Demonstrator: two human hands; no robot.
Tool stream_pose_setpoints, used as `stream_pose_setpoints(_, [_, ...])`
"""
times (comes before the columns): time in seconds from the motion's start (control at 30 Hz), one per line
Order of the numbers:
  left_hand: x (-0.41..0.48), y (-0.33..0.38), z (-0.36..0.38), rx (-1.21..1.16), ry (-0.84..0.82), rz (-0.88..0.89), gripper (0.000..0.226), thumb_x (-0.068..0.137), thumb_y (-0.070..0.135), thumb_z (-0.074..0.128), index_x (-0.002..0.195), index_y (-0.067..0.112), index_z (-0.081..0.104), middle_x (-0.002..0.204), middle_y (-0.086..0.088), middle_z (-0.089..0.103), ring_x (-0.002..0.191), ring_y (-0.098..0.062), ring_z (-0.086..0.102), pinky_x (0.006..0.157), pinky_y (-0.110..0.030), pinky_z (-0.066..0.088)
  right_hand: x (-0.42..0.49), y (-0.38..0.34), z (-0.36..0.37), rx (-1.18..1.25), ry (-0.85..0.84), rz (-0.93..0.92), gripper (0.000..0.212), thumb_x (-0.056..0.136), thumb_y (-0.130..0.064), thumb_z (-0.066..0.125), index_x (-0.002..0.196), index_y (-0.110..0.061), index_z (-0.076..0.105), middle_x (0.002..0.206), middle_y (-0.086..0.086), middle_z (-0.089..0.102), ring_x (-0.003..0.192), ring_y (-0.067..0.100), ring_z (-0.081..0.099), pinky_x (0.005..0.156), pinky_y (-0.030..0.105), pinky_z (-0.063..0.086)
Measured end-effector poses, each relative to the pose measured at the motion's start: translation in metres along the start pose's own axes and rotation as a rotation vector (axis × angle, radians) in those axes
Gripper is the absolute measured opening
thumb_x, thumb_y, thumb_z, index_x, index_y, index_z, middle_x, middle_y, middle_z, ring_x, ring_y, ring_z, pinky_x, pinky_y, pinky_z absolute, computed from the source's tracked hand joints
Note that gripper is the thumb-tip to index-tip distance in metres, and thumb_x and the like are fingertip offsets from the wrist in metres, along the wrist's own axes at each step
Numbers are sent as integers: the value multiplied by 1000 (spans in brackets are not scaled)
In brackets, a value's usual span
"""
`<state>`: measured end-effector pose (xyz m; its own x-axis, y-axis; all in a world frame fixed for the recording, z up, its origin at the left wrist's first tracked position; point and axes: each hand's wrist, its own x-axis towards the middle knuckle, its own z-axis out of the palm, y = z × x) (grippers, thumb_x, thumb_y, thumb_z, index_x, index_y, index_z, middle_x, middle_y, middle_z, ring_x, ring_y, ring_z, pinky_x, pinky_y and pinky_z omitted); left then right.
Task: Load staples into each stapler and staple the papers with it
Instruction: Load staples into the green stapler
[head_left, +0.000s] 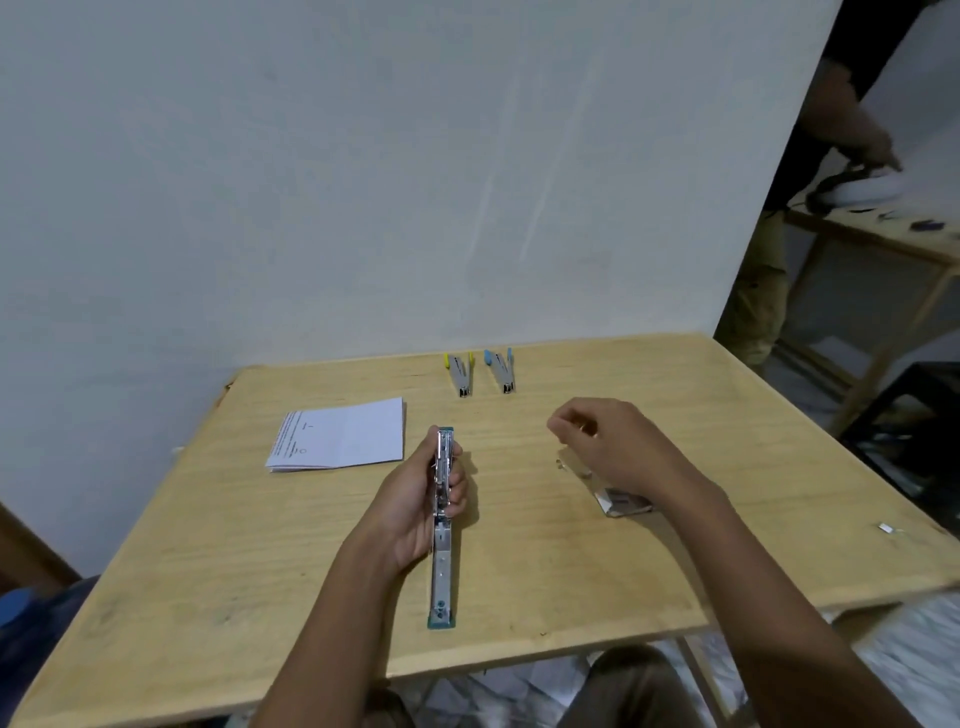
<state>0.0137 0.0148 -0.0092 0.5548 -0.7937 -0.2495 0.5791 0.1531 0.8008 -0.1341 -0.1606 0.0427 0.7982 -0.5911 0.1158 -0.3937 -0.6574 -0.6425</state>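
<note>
A green-trimmed stapler (442, 566) lies swung fully open along the middle of the wooden table (519, 587), its metal staple channel facing up. My left hand (421, 499) grips its far half. My right hand (608, 441) hovers to the right above a small staple box (621, 503), fingertips pinched together; whether staples are between them is too small to tell. A yellow-tipped stapler (461, 373) and a blue-tipped stapler (501, 370) lie side by side at the table's far edge. A stack of folded papers (340, 435) rests left of the open stapler.
A small loose strip of staples (885, 528) lies near the table's right edge. A white wall stands right behind the table. At the far right, another person stands at a second wooden table (883, 239), with a dark stool (914, 415) below.
</note>
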Motion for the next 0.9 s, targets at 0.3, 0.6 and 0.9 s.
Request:
stream_pose_setpoints(0.3, [-4,0,2,33,38,32,37,102,43,42,87,11,54,57,-3,42,43,-11,41,36,-20,32,-29,27,-41,-241,-195,171,16,90,-21,64,81,-28,75,85,-13,72,78,7,63,62,22,46])
stream_pose_setpoints(0.6, [-14,-1,8,56,94,83,38,104,41,38,85,12,52,54,0,39,41,-11,36,37,-20,26,-38,26,-25,-416,-213,188,13,87,-32,67,87,-30,79,87,-13,73,80,10,66,71,30,54])
stream_pose_setpoints(0.9, [-16,-3,8,45,107,92,38,103,42,39,86,11,53,55,-2,41,41,-11,37,36,-20,28,-40,23,-30,-478,-200,142,21,88,-22,52,84,-25,72,83,-11,71,67,10,60,56,24,41])
